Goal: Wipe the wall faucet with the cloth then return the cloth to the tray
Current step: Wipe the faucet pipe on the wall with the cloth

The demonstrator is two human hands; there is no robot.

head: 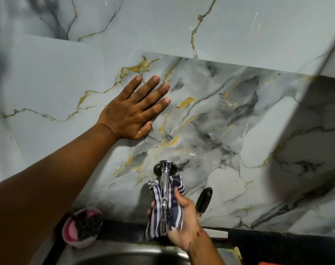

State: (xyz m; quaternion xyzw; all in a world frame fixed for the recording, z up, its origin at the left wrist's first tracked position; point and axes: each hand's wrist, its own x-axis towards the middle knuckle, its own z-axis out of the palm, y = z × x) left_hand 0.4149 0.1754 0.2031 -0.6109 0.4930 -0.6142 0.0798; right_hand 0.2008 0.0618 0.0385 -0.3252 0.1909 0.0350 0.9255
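The chrome wall faucet point(165, 170) juts out of the marble-patterned wall above the sink. A blue-and-white striped cloth point(156, 211) is wrapped under and around its spout. My right hand point(183, 224) grips the cloth from the right, fingers curled round it and the spout. My left hand point(133, 111) lies flat on the wall, fingers spread, up and left of the faucet. No tray shows in this view.
A pink holder with a dark scrubber point(83, 227) sits on the black ledge left of the faucet. A black handle point(204, 200) stands right of my right hand. The steel sink point(113, 255) lies below. A slanted white surface point(277, 111) overhangs at right.
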